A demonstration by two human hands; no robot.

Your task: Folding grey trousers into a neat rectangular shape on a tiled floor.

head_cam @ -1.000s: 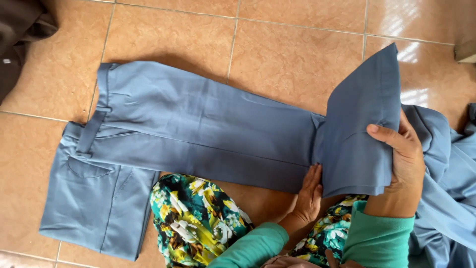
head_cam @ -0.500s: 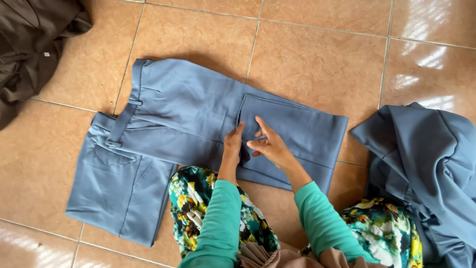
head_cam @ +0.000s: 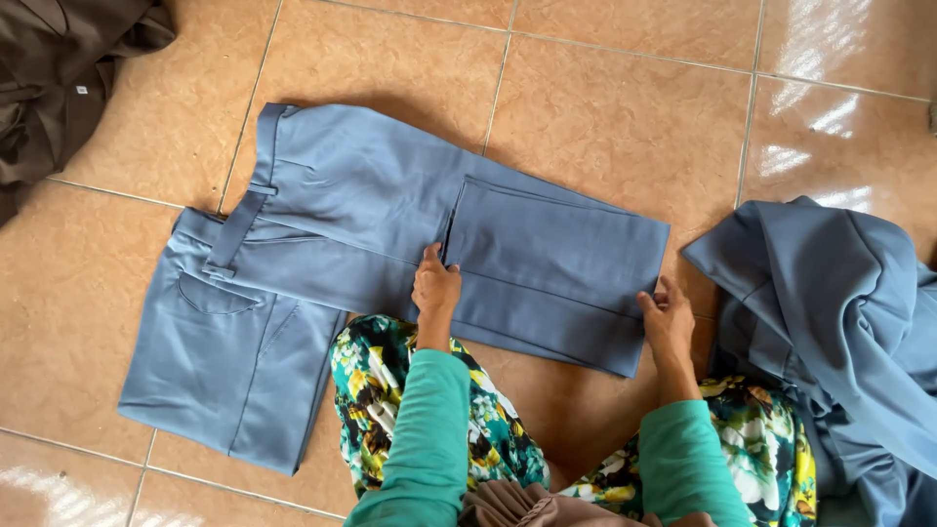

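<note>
A floor of glossy tan tiles (head_cam: 625, 107) with pale grout lines fills the view from the head camera. Spread across it lies a pair of blue-grey trousers (head_cam: 322, 224), the waistband with its belt loop to the left and the legs running right. The lower part of the legs is folded back over itself, forming a doubled panel (head_cam: 561, 259) whose free edge ends near the middle of the garment.

The left hand (head_cam: 435, 283) rests flat on the trousers right at that free edge, fingers together and extended, pressing down on the cloth rather than gripping it. The right hand (head_cam: 669, 317) sits at the fold on the right end of the panel, fingers loosely curled against the edge of the fabric; whether they pinch the cloth cannot be told. Both arms wear teal sleeves (head_cam: 425, 439), above a floral skirt (head_cam: 488, 429) in green, yellow and white.

A second blue-grey garment (head_cam: 839, 312) lies crumpled to the right, just beside the right hand. A dark brown cloth (head_cam: 59, 78) is heaped in the top left corner, well apart from the trousers
</note>
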